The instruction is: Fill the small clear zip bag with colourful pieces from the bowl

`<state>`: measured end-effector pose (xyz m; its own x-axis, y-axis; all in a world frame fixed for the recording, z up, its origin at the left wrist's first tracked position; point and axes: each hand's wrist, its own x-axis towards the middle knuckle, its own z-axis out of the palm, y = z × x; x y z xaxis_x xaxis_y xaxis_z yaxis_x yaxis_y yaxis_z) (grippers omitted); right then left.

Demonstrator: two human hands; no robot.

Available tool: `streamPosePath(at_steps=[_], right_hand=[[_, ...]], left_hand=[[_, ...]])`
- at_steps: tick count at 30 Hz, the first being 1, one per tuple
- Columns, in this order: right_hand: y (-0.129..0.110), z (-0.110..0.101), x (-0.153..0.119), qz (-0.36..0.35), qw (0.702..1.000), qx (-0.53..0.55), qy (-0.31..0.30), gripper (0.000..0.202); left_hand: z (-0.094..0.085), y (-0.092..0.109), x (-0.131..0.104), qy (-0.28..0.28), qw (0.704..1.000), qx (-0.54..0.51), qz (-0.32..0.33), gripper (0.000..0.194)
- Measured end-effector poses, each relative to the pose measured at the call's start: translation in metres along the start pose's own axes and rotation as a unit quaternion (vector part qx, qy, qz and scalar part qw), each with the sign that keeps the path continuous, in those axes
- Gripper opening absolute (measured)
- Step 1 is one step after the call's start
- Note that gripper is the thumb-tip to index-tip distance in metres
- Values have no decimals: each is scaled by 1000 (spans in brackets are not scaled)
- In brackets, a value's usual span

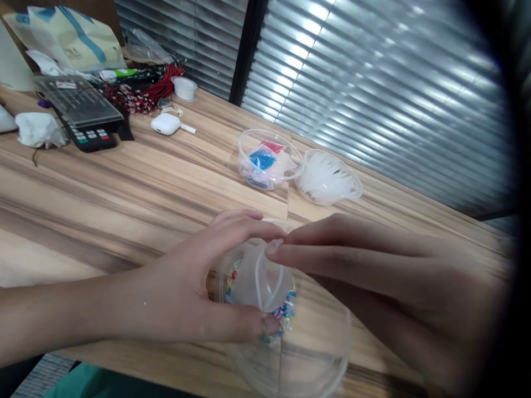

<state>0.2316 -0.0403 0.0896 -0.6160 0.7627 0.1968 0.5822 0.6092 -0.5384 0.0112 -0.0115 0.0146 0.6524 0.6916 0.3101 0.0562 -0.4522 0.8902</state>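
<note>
Left hand (186, 293) is curled round a clear tub (221, 279), probably to steady it — right hand (373, 271) seems to be pinching the rim of the frosted cup (249, 271) between them, likely for finer control. Colourful bits (289, 304) by the left thumb.

- Left forearm (70, 315): bare from wrist to the picture's edge; slender, smooth in outline.
- Left hand (186, 287): bare; one tiny pale speck (145, 303) near the wrist.
- Left thumbnail (270, 324): short, rounded; surface finish too blurred to tell.
- Right hand (385, 276): bare; long, slim fingers; soft focus, outer part lost in shadow.
- Clothing: green cloth (99, 382), plain where visible, at the bottom edge; garment type cannot be told.
</note>
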Motion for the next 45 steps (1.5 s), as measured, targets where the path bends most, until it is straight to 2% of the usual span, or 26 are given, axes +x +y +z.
streamPosePath(at_steps=[3,7,12,15,18,21,25,32,37,40,45], right_hand=[[-8,-3,-2,21,1000,-8,-8,39],[-5,-5,-2,32,999,-38,12,32],[15,16,1,42,995,-26,-86,29],[20,30,4,42,989,-40,-136,31],[20,39,9,9,986,-82,-146,24],[21,45,13,-36,974,-157,-161,17],[23,53,14,-88,954,-227,-173,17],[20,55,10,-83,962,-195,-174,10],[22,57,9,-118,965,-193,-131,14],[25,58,9,-123,965,-193,-131,9],[25,57,11,-131,964,-198,-117,19]], left_hand=[[0,0,-2,-3,1000,-7,-4,65],[-1,-6,-6,51,998,-20,-35,67],[-1,-11,-7,129,985,-108,-43,45],[0,-10,-6,141,982,-112,-49,44],[1,-8,-6,147,984,-92,-44,45],[0,-7,-7,135,985,-82,-66,45],[-1,-6,-6,109,984,-92,-103,43],[-1,-4,-5,95,982,-123,-107,44],[0,-3,-5,95,982,-116,-114,42],[-1,-3,-4,98,982,-118,-109,42],[-2,-4,-6,78,981,-139,-110,46]])
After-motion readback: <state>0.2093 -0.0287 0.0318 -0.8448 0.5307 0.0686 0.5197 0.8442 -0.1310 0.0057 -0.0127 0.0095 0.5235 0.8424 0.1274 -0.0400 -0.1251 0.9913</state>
